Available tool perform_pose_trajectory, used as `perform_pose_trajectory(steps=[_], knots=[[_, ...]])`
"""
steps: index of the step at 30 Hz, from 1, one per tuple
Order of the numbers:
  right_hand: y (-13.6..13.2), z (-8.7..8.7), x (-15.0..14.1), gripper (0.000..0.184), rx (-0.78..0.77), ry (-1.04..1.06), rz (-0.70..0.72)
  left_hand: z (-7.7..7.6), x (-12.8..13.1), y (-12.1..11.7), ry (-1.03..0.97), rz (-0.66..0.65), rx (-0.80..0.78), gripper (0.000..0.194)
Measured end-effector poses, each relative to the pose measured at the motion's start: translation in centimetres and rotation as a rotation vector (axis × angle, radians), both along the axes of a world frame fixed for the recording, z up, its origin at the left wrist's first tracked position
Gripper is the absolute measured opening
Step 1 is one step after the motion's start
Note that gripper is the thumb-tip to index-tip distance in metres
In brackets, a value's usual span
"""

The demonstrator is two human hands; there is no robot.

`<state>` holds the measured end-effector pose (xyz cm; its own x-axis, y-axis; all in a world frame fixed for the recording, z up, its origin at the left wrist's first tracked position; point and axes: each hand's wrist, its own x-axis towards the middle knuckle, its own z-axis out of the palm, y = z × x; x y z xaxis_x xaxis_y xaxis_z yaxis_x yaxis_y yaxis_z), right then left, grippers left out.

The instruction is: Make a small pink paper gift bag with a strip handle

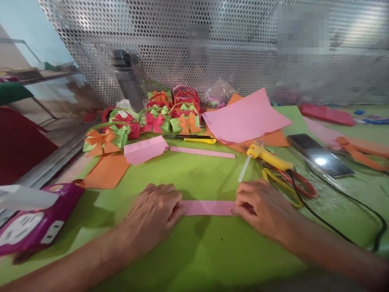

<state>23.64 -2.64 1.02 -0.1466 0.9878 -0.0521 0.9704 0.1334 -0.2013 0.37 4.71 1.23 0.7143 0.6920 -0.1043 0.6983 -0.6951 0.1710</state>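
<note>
A narrow pink paper strip (209, 207) stretches level between my two hands, just over the green tabletop (194, 259). My left hand (156, 209) pinches its left end between thumb and curled fingers. At the other end, my right hand (258, 205) grips the strip the same way. Beyond them lie a second, thinner pink strip (202, 152) and a folded pink paper piece (146, 150). A yellow glue gun (270, 157) with a clear glue stick rests just past my right hand, on top of scissors with red and yellow handles (299, 186).
Small paper bags with bows (154, 121) crowd the back left, near a grey bottle (127, 81). Pink sheets (246, 117) lie over orange ones behind a yellow cutter (200, 140). A phone (319, 154) and black cable (325, 231) occupy the right; a purple power strip (57, 202), the left.
</note>
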Motion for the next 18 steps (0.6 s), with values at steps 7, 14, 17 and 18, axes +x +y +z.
perform_pose_trajectory(steps=[7, 14, 17, 18], knots=[[0.2, 0.1, 0.2, 0.009, 0.011, 0.083, -0.037, -0.4, 0.5, 0.0, 0.010, -0.318, 0.212, 0.065], [0.1, -0.1, 0.3, 0.009, 0.022, 0.050, -0.042, -2.2, 0.3, 0.3, -0.054, -0.490, 0.280, 0.080], [0.1, 0.0, 0.2, 0.010, 0.010, 0.050, -0.049, -2.3, 0.1, 0.3, -0.038, -0.507, 0.279, 0.080], [0.1, 0.1, 0.2, 0.010, 0.008, 0.054, -0.051, -2.2, 0.2, 0.3, -0.027, -0.507, 0.271, 0.078]])
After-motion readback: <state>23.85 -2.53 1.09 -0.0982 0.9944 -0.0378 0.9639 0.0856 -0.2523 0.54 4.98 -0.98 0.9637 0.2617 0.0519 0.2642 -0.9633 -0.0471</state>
